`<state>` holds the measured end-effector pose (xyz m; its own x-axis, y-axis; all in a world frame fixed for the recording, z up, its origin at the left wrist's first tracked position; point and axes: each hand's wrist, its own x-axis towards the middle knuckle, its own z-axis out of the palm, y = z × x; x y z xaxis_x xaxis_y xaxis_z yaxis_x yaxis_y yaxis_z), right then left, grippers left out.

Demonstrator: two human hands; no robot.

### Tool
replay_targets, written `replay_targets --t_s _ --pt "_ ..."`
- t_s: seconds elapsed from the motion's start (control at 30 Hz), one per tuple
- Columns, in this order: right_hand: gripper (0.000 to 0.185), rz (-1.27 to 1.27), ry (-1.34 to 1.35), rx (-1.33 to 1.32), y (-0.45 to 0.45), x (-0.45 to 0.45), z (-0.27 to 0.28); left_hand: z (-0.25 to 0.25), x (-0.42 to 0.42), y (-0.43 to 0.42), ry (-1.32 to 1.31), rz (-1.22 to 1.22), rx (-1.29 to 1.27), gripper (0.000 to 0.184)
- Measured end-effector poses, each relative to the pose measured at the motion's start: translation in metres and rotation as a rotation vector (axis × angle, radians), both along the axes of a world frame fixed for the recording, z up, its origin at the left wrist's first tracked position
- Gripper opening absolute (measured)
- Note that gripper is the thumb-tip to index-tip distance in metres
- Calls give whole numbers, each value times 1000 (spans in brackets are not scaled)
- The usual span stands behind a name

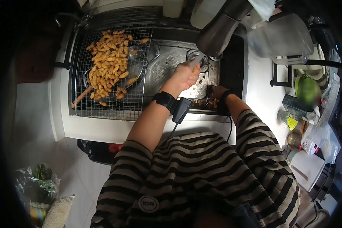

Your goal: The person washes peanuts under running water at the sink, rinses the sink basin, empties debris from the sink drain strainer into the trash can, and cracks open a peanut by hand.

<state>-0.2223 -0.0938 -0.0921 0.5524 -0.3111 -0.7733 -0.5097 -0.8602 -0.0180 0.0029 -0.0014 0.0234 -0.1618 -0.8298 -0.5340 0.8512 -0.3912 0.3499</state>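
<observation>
My left hand [187,76] is closed around a flat, pale grey, blade-like tool [197,60], which points toward the far side of the sink. A small yellowish patch shows beside the fingers. Below it lies the wet metal sink [163,62], with dark specks on its surface. My right hand [217,92] reaches into the shaded near right corner of the sink, close to several small brown pieces [205,102]. Its fingers are mostly lost in shadow, so whether it grips any of them is unclear.
Left of the sink, a wire rack [136,102] bears a heap of peanuts in the shell [108,62]; a wooden handle [81,97] shows there. A large dark grey cylinder [216,36] juts in from behind. Plastic containers [279,38] and a green round item [307,91] stand right.
</observation>
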Motion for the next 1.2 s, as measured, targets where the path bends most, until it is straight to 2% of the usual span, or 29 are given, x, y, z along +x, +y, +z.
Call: replay_targets --t_s 0.03,0.13,0.17,0.23,0.27,0.33,0.5,0.6,0.67,0.73,0.8,0.9,1.0,1.1,1.13,1.17,1.2 --pt "23 -82 -34 24 0 -3 -6 0 0 0 2 -4 4 21" --pt "23 -90 -128 39 3 -6 -18 0 5 2 29 4 -41 17" --pt "24 -81 -62 161 0 -7 -19 0 4 0 6 30 -23 15" --pt "28 -61 71 404 9 16 32 2 1 -4 -41 80 12 11" --pt "29 -45 128 439 12 20 36 3 1 -4 -35 84 7 10" --pt "30 -10 208 446 16 21 33 4 2 -4 -26 92 -5 10" --pt "33 27 324 421 19 24 28 -9 8 -1 -21 82 30 25" --pt "35 24 387 411 20 26 23 1 8 0 29 90 54 28" --pt "37 10 460 406 19 22 1 -5 10 0 55 95 13 23" --pt "37 183 395 412 16 4 -39 4 6 1 4 166 74 20" --pt "38 352 331 421 16 -11 -58 -14 8 3 -6 159 31 15" --pt "39 353 69 490 12 -14 -59 -19 10 8 -36 169 60 14" --pt "28 10 -151 630 2 0 -38 -27 15 13 -116 123 103 18" --pt "24 -338 -374 751 -3 36 25 -41 15 17 -282 138 256 25" --pt "23 -758 -333 932 3 57 52 -50 14 18 -327 162 304 26" --pt "18 -824 -429 921 8 75 84 -54 13 19 -372 185 351 27" --pt "14 -959 -569 1117 9 85 83 -51 13 20 -336 165 355 28"
